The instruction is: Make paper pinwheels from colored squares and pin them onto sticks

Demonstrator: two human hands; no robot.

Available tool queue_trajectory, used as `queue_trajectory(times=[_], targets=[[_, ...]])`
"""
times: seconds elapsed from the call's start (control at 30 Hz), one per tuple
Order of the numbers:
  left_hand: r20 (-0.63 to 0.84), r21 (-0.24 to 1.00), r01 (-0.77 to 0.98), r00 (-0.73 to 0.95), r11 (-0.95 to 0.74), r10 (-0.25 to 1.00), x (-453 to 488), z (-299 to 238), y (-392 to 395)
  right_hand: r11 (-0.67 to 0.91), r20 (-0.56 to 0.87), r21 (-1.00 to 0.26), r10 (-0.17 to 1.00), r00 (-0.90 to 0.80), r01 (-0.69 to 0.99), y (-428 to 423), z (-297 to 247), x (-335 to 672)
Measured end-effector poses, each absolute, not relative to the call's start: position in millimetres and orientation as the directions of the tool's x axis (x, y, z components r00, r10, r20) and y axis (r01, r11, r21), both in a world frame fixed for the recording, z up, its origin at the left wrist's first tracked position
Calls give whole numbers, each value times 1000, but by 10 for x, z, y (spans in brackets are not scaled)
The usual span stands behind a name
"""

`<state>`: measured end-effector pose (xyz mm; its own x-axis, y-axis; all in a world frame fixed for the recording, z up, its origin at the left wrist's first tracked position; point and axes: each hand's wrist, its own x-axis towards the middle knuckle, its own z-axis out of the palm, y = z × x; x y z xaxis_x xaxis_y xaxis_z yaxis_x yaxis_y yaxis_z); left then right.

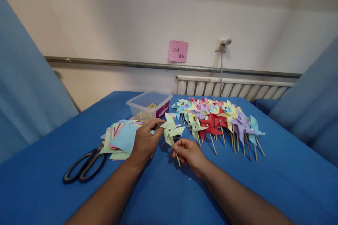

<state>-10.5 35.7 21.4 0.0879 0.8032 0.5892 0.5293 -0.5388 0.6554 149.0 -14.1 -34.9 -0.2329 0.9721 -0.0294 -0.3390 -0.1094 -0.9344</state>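
A pale green paper pinwheel (171, 132) with a pin at its centre is held up in front of me. My right hand (188, 154) pinches its wooden stick below the blades. At the pinwheel's left edge, the fingertips of my left hand (148, 137) are closed on or against a blade; the contact is partly hidden. Just left of that hand lies a stack of coloured paper squares (123, 137). Black-handled scissors (86, 164) rest beside the stack, their blades partly covered. A small dark object (177, 136) shows behind the pinwheel, too hidden to name.
Behind my hands stands a clear plastic box (144, 107) with wooden sticks in it. Many finished pinwheels (211, 116) lie heaped at the right on the blue cloth (169, 197). A wall with a radiator (232, 88) closes off the back; blue curtains (29, 77) hang at both sides.
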Motion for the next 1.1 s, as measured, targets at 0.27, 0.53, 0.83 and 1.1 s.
queue_trajectory(times=[0.27,0.53,0.83,1.1], targets=[[570,673,536,64,-510,819,-68,234,315,-107,-28,-938,972,-235,-330,-142,-337,1486],[557,703,516,30,-490,830,-58,248,310,-116,-37,-937,971,-237,-330,-140,-313,1476],[534,726,496,28,-475,845,-61,219,322,-98,-28,-942,976,-216,-320,-138,-346,1482],[537,739,466,28,-486,843,-52,228,319,-97,-34,-953,976,-217,-286,-129,-348,1477]])
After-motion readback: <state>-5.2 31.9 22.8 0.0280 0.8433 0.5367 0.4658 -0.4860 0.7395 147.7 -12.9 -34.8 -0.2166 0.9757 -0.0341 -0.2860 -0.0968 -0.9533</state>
